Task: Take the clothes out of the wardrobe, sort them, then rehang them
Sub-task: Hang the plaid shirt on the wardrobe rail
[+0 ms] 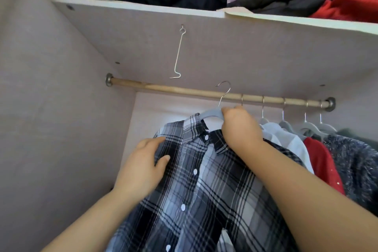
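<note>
A black, grey and white plaid shirt (204, 180) hangs on a grey hanger (210, 113), held up inside the wardrobe. The hanger's metal hook (224, 90) is in front of the wooden rail (163, 88), not over it. My right hand (239, 127) grips the hanger at its neck, fingers curled round it. My left hand (143, 161) holds the shirt's left shoulder, thumb on the front of the cloth and fingers behind it.
Several garments hang at the rail's right end: a white shirt (286, 139), a red top (323, 163), a dark speckled knit (356, 163). The shelf (143, 10) above holds piled clothes, black, grey and red. A wire hook (178, 55) dangles under the shelf. Wardrobe side wall (51, 129) stands left.
</note>
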The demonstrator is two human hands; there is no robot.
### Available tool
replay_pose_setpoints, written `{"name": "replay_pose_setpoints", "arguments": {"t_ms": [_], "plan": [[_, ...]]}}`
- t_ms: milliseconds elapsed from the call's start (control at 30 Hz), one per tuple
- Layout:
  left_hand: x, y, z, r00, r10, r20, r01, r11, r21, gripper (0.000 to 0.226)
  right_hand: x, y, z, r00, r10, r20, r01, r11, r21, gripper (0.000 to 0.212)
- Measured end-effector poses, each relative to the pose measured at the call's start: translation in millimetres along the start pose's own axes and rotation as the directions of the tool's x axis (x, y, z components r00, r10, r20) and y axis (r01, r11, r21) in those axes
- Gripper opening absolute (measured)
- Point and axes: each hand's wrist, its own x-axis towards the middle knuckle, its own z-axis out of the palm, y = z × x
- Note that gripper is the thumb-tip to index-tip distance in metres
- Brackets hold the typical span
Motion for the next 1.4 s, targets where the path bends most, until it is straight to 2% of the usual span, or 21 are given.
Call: {"name": "replay_pose_setpoints", "arguments": {"t_ms": [267,533,733,967,1067,1167,1267,1333,1400], "plan": [[39,-16,31,0.997,0.073,-0.028,-0.072,0.997,0.034,0.049,67,44,44,0.998,0.016,-0.061,-0.015,1.0,0.011,0.031],[59,-35,49,0.992,0.123,-0.024,-0.122,0.992,0.021,0.048,94,67,70,0.999,-0.011,-0.041,0.011,1.0,-0.009,0.019],[57,-48,68,0.993,0.117,0.013,-0.117,0.993,-0.001,0.048,79,79,95,0.997,-0.069,0.03,0.069,0.998,-0.002,0.04],[40,-62,87,0.991,0.101,0.086,-0.1,0.995,-0.017,0.05,76,85,102,0.997,-0.079,0.002,0.079,0.997,0.005,0.047],[29,-67,92,0.989,0.087,0.123,-0.081,0.995,-0.05,0.05,65,88,109,0.996,-0.089,-0.002,0.088,0.995,-0.056,0.05],[11,-75,94,0.984,0.058,0.166,-0.048,0.997,-0.065,0.051,37,88,122,0.984,-0.145,-0.105,0.119,0.967,-0.224,0.054],[-18,-88,96,0.972,0.012,0.233,0.0,0.999,-0.049,0.052,-7,74,145,0.963,-0.178,-0.201,0.134,0.968,-0.213,0.051],[-46,-101,96,0.951,-0.058,0.303,0.067,0.998,-0.017,0.053,-48,59,167,0.966,-0.206,-0.153,0.184,0.972,-0.149,0.051],[-81,-117,98,0.914,-0.148,0.377,0.138,0.989,0.055,0.055,-98,39,192,0.972,-0.233,-0.038,0.23,0.971,-0.07,0.054]]}}
